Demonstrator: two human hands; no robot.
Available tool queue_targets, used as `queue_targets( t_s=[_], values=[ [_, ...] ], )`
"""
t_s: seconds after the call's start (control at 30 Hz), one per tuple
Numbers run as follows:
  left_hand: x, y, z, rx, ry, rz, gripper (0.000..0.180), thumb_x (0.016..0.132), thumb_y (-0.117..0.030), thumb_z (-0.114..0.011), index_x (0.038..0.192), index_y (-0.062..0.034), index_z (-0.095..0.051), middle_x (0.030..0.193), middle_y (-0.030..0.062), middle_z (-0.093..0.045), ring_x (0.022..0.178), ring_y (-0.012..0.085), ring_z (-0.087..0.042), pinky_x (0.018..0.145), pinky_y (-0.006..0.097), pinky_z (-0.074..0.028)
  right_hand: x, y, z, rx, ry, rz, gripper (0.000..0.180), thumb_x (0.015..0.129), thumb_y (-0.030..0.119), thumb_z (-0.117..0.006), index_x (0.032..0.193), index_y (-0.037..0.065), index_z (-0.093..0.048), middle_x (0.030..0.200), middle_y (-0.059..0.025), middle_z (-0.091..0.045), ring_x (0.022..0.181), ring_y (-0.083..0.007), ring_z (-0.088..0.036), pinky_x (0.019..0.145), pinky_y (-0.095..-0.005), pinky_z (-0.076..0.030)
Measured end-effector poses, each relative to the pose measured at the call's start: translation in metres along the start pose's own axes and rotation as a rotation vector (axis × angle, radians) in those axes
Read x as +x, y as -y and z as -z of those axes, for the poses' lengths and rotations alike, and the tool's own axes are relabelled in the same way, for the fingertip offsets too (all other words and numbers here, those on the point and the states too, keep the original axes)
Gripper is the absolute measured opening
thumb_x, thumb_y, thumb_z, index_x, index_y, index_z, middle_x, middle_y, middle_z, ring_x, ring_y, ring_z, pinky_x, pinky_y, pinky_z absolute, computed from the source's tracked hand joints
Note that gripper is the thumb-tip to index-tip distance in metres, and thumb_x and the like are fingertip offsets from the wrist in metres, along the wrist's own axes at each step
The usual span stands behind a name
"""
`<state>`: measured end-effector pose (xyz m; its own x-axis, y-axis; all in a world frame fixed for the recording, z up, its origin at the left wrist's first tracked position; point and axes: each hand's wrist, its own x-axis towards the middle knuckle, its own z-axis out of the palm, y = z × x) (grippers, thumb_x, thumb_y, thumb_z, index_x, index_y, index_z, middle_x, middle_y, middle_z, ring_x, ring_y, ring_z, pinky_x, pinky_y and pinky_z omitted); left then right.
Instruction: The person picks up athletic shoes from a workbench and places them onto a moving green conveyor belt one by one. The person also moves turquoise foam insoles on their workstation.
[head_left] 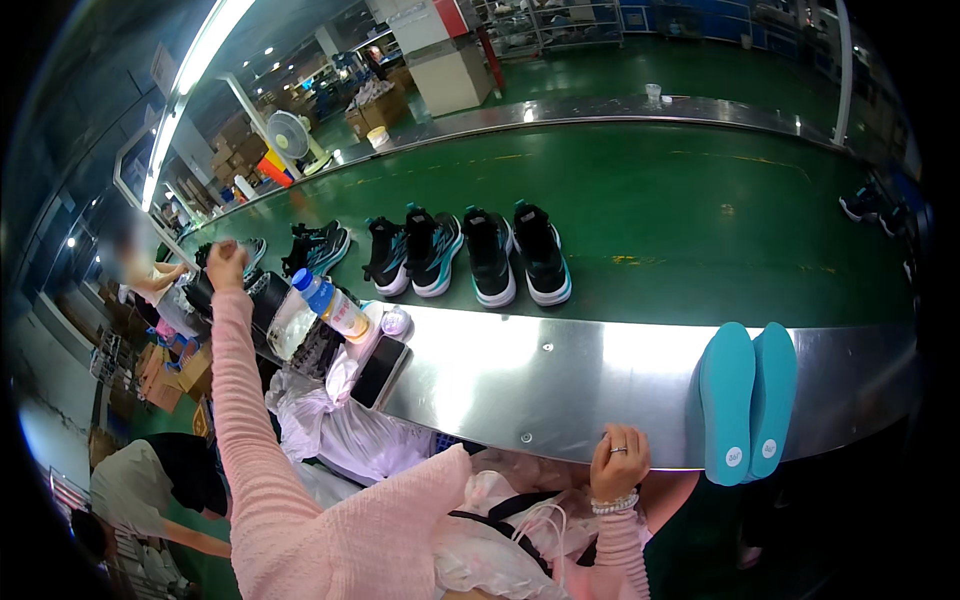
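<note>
My left hand reaches out to the far left, its fingers curled in beside a dark shoe; whatever they may hold is hidden. My right hand, with a ring and a beaded bracelet, rests closed at the near edge of the metal ledge, with nothing visible in it. A pair of teal insoles lies on the ledge to its right, their heels over the edge. Black sneakers with white and teal soles stand in pairs on the green belt: one pair in front, another left of it.
A blue-capped bottle, a dark phone and plastic bags crowd the ledge's left end. Another sneaker pair stands farther left on the belt. A fan stands beyond. Two people are at the left, one bending. More shoes sit far right.
</note>
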<state>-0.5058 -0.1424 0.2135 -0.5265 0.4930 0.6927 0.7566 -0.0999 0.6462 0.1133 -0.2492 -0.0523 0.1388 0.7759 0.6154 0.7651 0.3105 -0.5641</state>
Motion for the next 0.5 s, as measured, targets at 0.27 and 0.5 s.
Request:
queue_targets(
  t_s=[0.27, 0.5],
  values=[
    [-0.089, 0.155, -0.009, 0.173, 0.267, 0.426, 0.017, 0.071, -0.013, -0.065, 0.082, -0.0007, -0.065, 0.069, 0.0069, -0.062, 0.057, 0.0124, -0.057, 0.052, 0.023, -0.044, 0.005, -0.001, 0.02, 0.151, 0.136, -0.066, 0.012, 0.073, 0.006, -0.051, 0.082, 0.001, -0.059, 0.083, -0.0125, -0.058, 0.079, -0.0322, -0.054, 0.076, -0.0386, -0.043],
    [-0.093, 0.014, -0.021, -0.222, -0.031, 0.207, 0.016, 0.084, -0.013, -0.052, 0.088, -0.0007, -0.061, 0.068, 0.0035, -0.06, 0.059, 0.0098, -0.055, 0.054, 0.019, -0.042, 0.045, -0.024, 0.091, 0.382, -0.102, -0.4, 0.02, 0.086, 0.013, -0.046, 0.086, -0.003, -0.058, 0.077, -0.0071, -0.057, 0.07, -0.0154, -0.053, 0.065, -0.0298, -0.043]
  ],
)
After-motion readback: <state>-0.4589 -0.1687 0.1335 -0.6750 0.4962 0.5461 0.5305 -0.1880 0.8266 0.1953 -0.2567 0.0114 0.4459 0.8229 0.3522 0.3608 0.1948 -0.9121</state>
